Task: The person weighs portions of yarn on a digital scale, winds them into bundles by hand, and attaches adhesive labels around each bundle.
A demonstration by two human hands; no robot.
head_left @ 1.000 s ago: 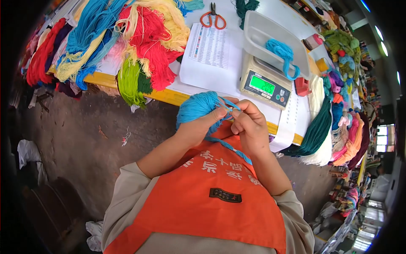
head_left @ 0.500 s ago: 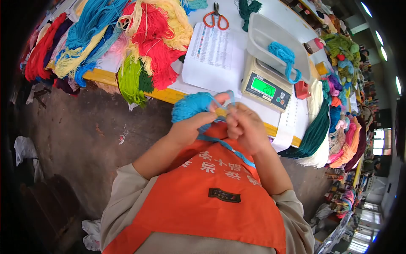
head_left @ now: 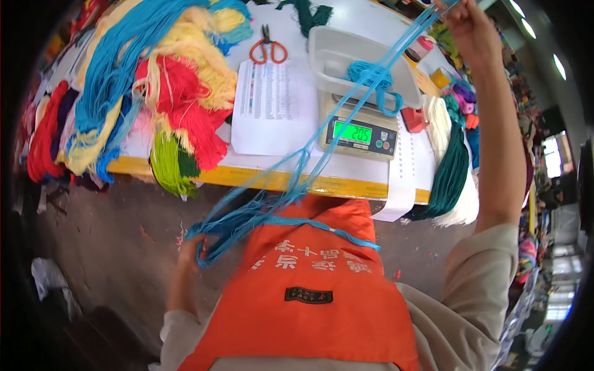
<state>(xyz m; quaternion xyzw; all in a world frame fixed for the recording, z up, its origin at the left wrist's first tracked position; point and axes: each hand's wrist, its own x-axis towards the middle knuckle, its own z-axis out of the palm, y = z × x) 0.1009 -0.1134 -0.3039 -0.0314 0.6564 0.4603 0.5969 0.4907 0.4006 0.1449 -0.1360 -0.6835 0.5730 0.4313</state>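
Blue yarn [head_left: 297,179] stretches in long loose strands between my two hands, slanting across the table's front edge. My right hand [head_left: 465,21], raised at the upper right, is closed around its top end. Low on the left, my left hand [head_left: 190,250] holds the other end, its fingers partly hidden by the strands. Behind the strands stands a digital scale [head_left: 328,139] reading 205. On the scale sits a clear plastic tray [head_left: 322,52] with a small blue yarn bundle [head_left: 371,77] in it, one end hanging over the rim.
Red-handled scissors [head_left: 268,52] and a printed sheet [head_left: 266,123] lie on the table. Heaped skeins [head_left: 179,80] cover its left side. Dark green yarn [head_left: 447,173] and white skeins hang over the right edge. A red object [head_left: 414,120] sits beside the scale.
My hands, close together before at a compact blue bundle, have moved far apart. The right went up and right, the left down and left, and the yarn now spreads into long strands.
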